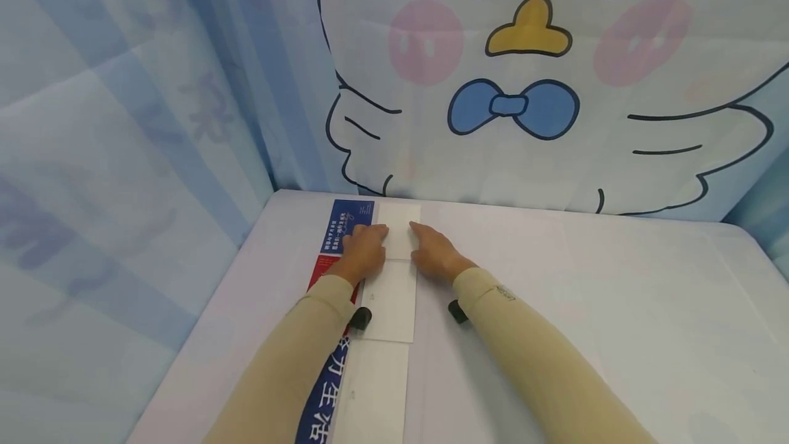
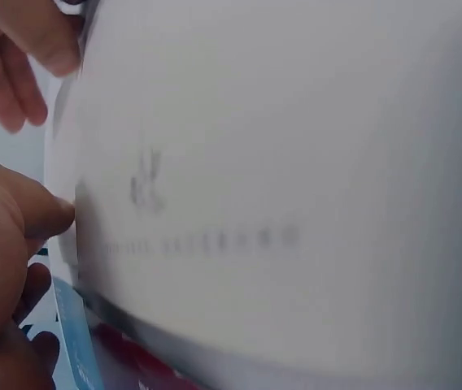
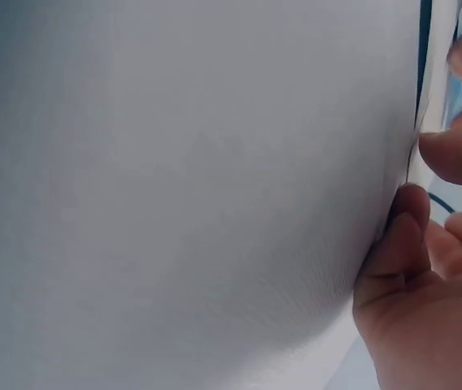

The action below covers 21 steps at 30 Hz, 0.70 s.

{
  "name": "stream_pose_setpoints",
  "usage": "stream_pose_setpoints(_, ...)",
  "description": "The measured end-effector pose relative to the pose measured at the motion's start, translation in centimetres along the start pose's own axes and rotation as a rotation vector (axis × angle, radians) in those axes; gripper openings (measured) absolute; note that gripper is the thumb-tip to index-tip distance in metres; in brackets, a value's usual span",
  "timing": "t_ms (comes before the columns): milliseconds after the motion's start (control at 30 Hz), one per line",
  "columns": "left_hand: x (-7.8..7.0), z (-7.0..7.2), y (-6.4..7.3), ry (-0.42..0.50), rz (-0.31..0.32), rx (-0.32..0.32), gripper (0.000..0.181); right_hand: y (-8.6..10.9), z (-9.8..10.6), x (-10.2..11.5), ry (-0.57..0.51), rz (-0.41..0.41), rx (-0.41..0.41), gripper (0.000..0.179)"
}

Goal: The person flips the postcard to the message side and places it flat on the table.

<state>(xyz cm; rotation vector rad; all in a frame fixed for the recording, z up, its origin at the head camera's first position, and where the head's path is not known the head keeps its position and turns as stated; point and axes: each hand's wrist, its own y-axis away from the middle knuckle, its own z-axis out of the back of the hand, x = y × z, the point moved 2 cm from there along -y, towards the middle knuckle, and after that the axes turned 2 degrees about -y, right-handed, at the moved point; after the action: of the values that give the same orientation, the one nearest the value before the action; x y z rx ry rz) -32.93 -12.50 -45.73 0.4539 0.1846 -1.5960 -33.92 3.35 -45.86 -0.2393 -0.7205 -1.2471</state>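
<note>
A flat white paper piece [image 1: 399, 235], like a card or envelope, lies at the far end of a column of such pieces. At its left edge rests my left hand [image 1: 365, 253], which also overlaps a blue, red and white printed strip [image 1: 353, 212]. My right hand [image 1: 435, 253] touches the opposite edge with its index finger and thumb. Closer in come a middle white piece [image 1: 391, 300] and a near white piece [image 1: 377, 386], set end to end. Faint blurred lettering marks the white paper [image 2: 215, 146] in the left wrist view.
The white table [image 1: 616, 307] stretches to the right and its back edge lies just beyond the far piece. Behind it hangs a curtain [image 1: 518, 170] with a cartoon bird; another blue curtain [image 1: 123, 156] borders the left side.
</note>
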Motion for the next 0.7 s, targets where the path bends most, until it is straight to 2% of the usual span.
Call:
stream_pose_setpoints(167, -0.3, 0.5, 0.5, -0.001, -0.059, -0.061, 0.048, 0.8, 0.2, 0.1, 0.021, 0.093, -0.073, 0.055)
stream_pose_setpoints(300, -0.2, 1.9, 2.0, 0.041, -0.1, -0.096, 0.051, 2.2, 1.0, 0.7, 0.029, 0.171, -0.114, 0.052)
stream_pose_setpoints(500, 0.8, 3.9, 6.3, 0.055, -0.172, -0.051, 0.064, 5.9, 1.2, 2.0, 0.006, 0.251, -0.105, 0.056)
stream_pose_setpoints(700, 2.2, 5.1, 11.9, 0.081, -0.215, -0.027, 0.079, 10.3, 0.0, 3.3, -0.032, 0.345, -0.071, 0.063)
